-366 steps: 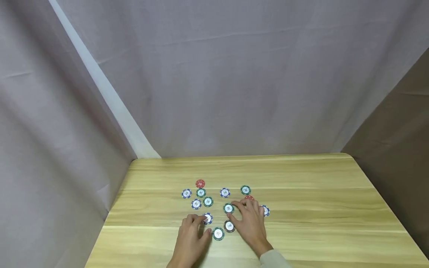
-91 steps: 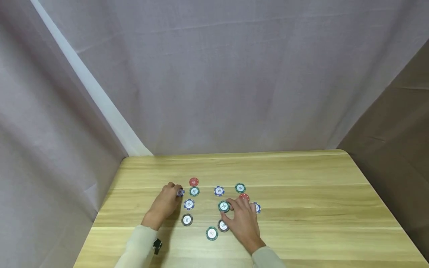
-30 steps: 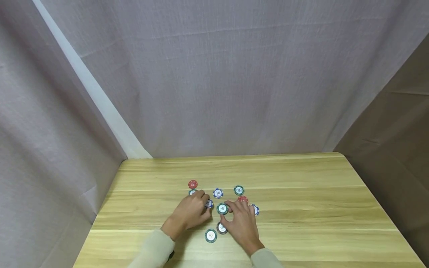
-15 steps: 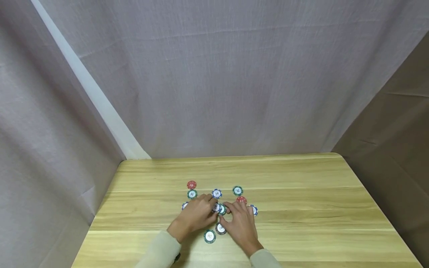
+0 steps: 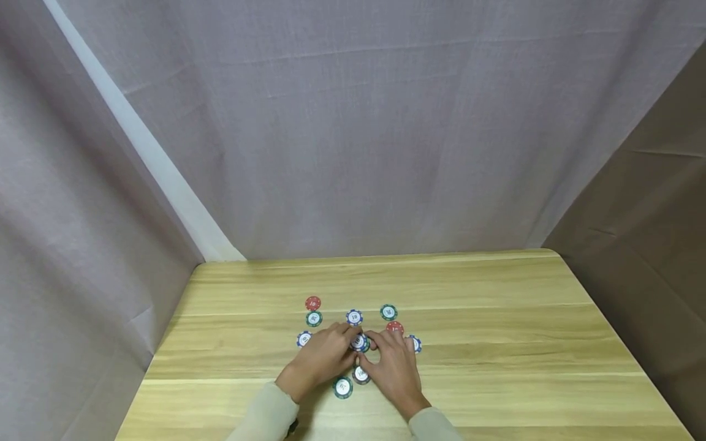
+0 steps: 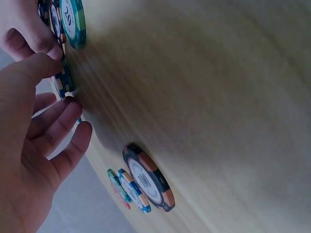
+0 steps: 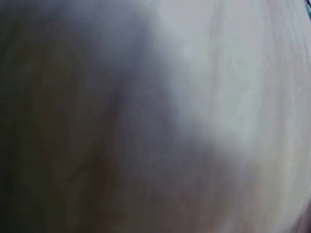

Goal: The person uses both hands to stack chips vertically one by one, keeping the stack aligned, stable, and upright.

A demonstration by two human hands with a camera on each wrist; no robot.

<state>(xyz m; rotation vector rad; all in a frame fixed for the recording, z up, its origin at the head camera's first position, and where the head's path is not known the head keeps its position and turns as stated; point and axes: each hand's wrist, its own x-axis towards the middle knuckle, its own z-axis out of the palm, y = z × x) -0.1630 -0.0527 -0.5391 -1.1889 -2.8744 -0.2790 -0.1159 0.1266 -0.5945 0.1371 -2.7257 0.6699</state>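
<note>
My left hand (image 5: 325,352) pinches a blue-and-white poker chip (image 5: 358,342) over a green chip in the middle of the group. From the other side, the thumb and forefinger of my right hand (image 5: 394,364) hold the edge of that small stack. In the left wrist view, the stacked chips (image 6: 62,80) show edge-on between the fingertips of both hands. A dark chip (image 5: 361,374) and a green 20 chip (image 5: 342,387) lie just nearer. The right wrist view is too blurred to show the hand's work.
Around the hands lie a red chip (image 5: 312,303), green chips (image 5: 314,318), blue chips (image 5: 354,317) and another red chip (image 5: 394,329). A black-and-orange chip (image 6: 148,179) lies under the left arm. Grey curtains (image 5: 353,153) close off the wooden table's far side.
Since three seconds ago, my left hand has carried the blue chip from the left side rightward onto the green chip. My right hand has stayed beside that green chip throughout.
</note>
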